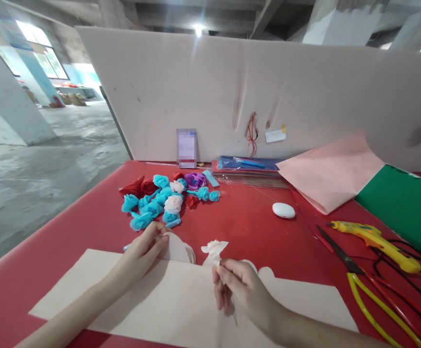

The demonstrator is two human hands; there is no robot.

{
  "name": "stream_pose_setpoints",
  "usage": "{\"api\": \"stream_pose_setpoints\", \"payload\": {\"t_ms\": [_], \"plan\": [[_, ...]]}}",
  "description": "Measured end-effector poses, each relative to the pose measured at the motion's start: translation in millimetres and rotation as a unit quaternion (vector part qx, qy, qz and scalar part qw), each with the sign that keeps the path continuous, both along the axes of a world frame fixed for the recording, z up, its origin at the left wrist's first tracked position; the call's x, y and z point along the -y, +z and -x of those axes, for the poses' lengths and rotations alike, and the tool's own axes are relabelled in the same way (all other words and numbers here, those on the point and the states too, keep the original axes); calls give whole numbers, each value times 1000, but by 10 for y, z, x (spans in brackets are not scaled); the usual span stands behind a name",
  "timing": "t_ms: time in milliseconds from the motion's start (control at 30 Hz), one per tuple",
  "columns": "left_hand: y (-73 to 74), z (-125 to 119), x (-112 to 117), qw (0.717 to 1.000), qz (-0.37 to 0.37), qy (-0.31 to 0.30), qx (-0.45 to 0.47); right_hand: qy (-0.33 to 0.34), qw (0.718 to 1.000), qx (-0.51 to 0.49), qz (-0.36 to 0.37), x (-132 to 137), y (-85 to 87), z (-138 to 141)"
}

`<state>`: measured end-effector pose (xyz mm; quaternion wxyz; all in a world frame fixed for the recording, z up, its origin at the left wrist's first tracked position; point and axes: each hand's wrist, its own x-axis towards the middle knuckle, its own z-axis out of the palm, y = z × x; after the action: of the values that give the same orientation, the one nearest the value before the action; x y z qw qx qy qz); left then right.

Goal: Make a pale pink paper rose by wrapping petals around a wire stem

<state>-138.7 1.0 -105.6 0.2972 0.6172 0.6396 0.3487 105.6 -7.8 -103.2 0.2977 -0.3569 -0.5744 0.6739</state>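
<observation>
My left hand (148,249) reaches over the table with thumb and fingers pinched at the edge of a pale pink paper petal (177,247). Rounded edges of more petals lie just right of it. My right hand (242,285) pinches the base of a small crumpled pale pink paper flower (215,248), its ruffled top pointing up. A thin stem shows below those fingers. Under both hands spreads a large pale paper sheet (152,304). Scalloped paper pieces (266,273) stick out past its far edge, behind the right hand.
Blue, red, white and purple paper flowers (152,208) are heaped at the back left. On the right lie scissors (351,266), a yellow glue gun (377,241) with a cord, and pink paper (329,174). A white oval case (283,210) and a propped phone (186,148) stand farther back.
</observation>
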Motion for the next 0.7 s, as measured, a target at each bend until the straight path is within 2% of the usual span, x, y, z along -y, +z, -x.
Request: {"api": "stream_pose_setpoints", "payload": {"t_ms": [233, 433, 567, 700], "plan": [[23, -22, -16, 997, 17, 39, 68, -1, 1000, 1, 0, 14, 23, -8], [-68, 1, -40, 990, 3, 65, 124, 2, 1000, 0, 2, 13, 22, -7], [-102, 12, -49, 985, -14, 53, 163, 4, 1000, -3, 1, 7, 1, -8], [-8, 6, -16, 979, -58, 24, 193, 2, 1000, -8, 0, 4, -16, -10]]}}
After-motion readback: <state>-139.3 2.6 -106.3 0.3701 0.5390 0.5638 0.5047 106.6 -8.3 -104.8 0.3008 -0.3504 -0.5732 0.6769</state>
